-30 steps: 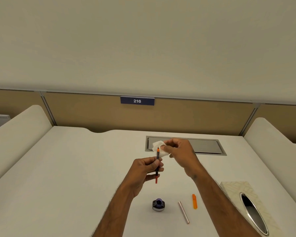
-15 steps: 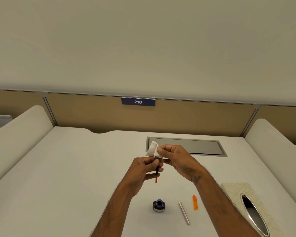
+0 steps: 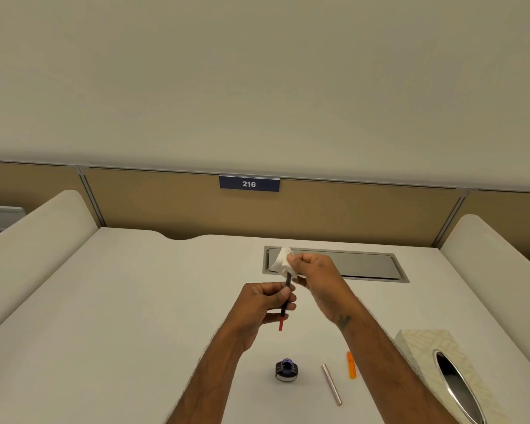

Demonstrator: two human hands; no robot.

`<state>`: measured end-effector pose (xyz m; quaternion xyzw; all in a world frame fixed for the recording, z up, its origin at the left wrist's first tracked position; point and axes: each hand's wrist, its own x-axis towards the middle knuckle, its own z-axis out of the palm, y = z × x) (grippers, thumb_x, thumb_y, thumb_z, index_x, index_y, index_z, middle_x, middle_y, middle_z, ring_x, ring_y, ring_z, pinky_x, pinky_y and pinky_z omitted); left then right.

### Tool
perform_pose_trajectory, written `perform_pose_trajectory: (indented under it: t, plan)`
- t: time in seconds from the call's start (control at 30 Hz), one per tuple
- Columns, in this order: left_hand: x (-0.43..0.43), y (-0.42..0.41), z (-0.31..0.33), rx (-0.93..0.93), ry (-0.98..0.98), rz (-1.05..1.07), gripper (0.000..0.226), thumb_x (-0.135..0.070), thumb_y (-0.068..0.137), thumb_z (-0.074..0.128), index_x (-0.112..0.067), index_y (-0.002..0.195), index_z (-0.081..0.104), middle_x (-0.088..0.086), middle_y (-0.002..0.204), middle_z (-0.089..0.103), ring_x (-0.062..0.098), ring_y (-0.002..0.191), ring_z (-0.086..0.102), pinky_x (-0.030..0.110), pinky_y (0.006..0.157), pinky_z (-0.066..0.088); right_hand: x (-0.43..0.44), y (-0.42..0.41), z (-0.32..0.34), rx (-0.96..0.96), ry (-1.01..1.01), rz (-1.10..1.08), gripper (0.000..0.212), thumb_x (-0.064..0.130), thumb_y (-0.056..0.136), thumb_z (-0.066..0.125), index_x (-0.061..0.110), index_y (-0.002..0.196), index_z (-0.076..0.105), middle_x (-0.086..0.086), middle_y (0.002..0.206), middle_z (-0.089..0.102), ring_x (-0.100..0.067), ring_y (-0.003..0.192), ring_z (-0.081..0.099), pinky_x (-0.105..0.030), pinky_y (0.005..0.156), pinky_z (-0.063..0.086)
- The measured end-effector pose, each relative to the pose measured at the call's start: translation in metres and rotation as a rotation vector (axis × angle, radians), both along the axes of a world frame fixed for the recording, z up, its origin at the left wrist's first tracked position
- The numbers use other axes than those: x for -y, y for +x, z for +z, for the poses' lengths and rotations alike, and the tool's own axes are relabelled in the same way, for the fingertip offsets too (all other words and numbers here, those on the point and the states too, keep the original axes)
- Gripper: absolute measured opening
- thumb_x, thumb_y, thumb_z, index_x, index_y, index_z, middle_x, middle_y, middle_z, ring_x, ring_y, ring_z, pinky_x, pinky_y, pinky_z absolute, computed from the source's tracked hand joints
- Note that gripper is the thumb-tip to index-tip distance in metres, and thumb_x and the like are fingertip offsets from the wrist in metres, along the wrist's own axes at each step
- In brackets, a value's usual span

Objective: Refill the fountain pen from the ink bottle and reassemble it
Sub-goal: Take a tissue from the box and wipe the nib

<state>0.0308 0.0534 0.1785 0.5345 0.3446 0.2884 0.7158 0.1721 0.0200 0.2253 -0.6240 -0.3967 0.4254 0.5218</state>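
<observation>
My left hand (image 3: 262,304) grips the pen's inner section (image 3: 283,310) upright above the white desk; its red converter knob points down and its dark body runs up. My right hand (image 3: 315,275) pinches a white tissue (image 3: 282,263) wrapped over the pen's upper end, which is hidden inside it. The open ink bottle (image 3: 286,370) with purple ink stands on the desk near me. To its right lie the metallic pen barrel (image 3: 331,384) and an orange pen part (image 3: 352,365).
A patterned tissue box (image 3: 419,347) with an oval metal opening sits at the right. A grey recessed cable hatch (image 3: 364,264) lies behind my hands. White side dividers flank the desk (image 3: 135,301), and a tan back panel carries a "216" sign (image 3: 249,183).
The tissue in my right hand came down over the pen's orange upper end, which showed before and is now covered. My left hand stayed in place with the pen.
</observation>
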Motion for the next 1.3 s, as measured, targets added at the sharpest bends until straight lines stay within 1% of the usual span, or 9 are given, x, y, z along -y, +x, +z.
perform_pose_trajectory:
  t: [0.17,0.33,0.5,0.7,0.8,0.97,1.07,1.17,1.3]
  plan:
    - [0.002,-0.003,-0.004,0.026,-0.038,0.012,0.019,-0.017,0.093,0.061,-0.007,0.104,0.073,0.005,0.086,0.073,0.017,0.082,0.07,0.032,0.077,0.057,-0.002,0.015,0.012,-0.123,0.03,-0.124,0.018,0.024,0.096,0.057,0.014,0.088,0.069,0.001,0.092,0.066,-0.014,0.086,0.059,-0.031,0.085,0.052]
    - [-0.001,0.0,0.0,0.041,-0.013,0.002,0.02,-0.016,0.093,0.06,-0.006,0.105,0.072,0.005,0.086,0.073,0.017,0.082,0.07,0.031,0.075,0.056,0.002,0.011,0.001,0.179,0.02,-0.173,0.013,0.029,0.091,0.064,0.022,0.086,0.073,0.006,0.085,0.072,-0.015,0.082,0.061,-0.029,0.073,0.051]
    - [-0.002,0.0,0.001,0.029,-0.002,0.019,0.021,-0.017,0.094,0.059,-0.004,0.103,0.073,0.005,0.086,0.073,0.016,0.082,0.07,0.031,0.075,0.056,0.013,0.002,0.008,0.105,0.002,0.033,0.024,0.023,0.096,0.056,0.026,0.084,0.076,0.002,0.087,0.077,-0.013,0.086,0.069,-0.029,0.083,0.053]
    - [-0.002,-0.002,-0.003,-0.016,0.025,0.054,0.02,-0.018,0.093,0.061,-0.006,0.1,0.075,0.007,0.087,0.075,0.018,0.082,0.072,0.031,0.074,0.056,0.013,0.001,0.007,0.206,-0.008,0.08,0.024,0.023,0.098,0.054,0.029,0.088,0.075,0.004,0.091,0.076,-0.016,0.091,0.069,-0.029,0.087,0.053]
    - [-0.002,-0.002,-0.002,-0.015,0.027,0.06,0.019,-0.018,0.092,0.062,-0.005,0.101,0.074,0.006,0.086,0.075,0.018,0.082,0.072,0.03,0.073,0.056,0.012,0.004,0.008,0.147,-0.009,0.063,0.024,0.022,0.098,0.053,0.029,0.086,0.073,0.005,0.092,0.076,-0.014,0.092,0.07,-0.027,0.089,0.053]
    - [-0.006,-0.007,-0.003,-0.012,0.009,0.092,0.018,-0.016,0.093,0.061,-0.008,0.102,0.074,0.007,0.087,0.075,0.018,0.083,0.072,0.03,0.073,0.056,0.012,0.01,0.014,-0.101,0.059,-0.002,0.025,0.01,0.097,0.053,0.024,0.088,0.072,0.01,0.087,0.076,-0.008,0.085,0.072,-0.017,0.074,0.056]
    - [-0.007,-0.006,-0.004,-0.01,0.005,0.101,0.018,-0.015,0.093,0.061,-0.008,0.103,0.074,0.008,0.089,0.075,0.019,0.084,0.073,0.032,0.074,0.057,0.013,0.012,0.015,-0.158,0.091,0.006,0.019,0.009,0.095,0.056,0.018,0.092,0.073,0.006,0.089,0.078,-0.011,0.087,0.073,-0.019,0.076,0.057]
    - [-0.006,-0.001,-0.002,-0.001,0.018,0.102,0.018,-0.016,0.093,0.061,-0.008,0.102,0.074,0.009,0.09,0.076,0.021,0.086,0.073,0.033,0.077,0.058,0.012,0.006,0.012,-0.054,0.125,0.003,0.011,0.013,0.091,0.063,0.015,0.096,0.074,-0.001,0.094,0.077,-0.017,0.089,0.074,-0.024,0.079,0.059]
    - [-0.003,0.003,0.001,0.0,0.024,0.095,0.016,-0.016,0.093,0.062,-0.01,0.099,0.075,0.009,0.09,0.076,0.021,0.086,0.074,0.032,0.075,0.058,0.008,0.002,0.002,0.226,0.13,-0.098,0.007,0.018,0.086,0.07,0.019,0.089,0.077,0.001,0.082,0.077,-0.018,0.078,0.072,-0.028,0.073,0.061]
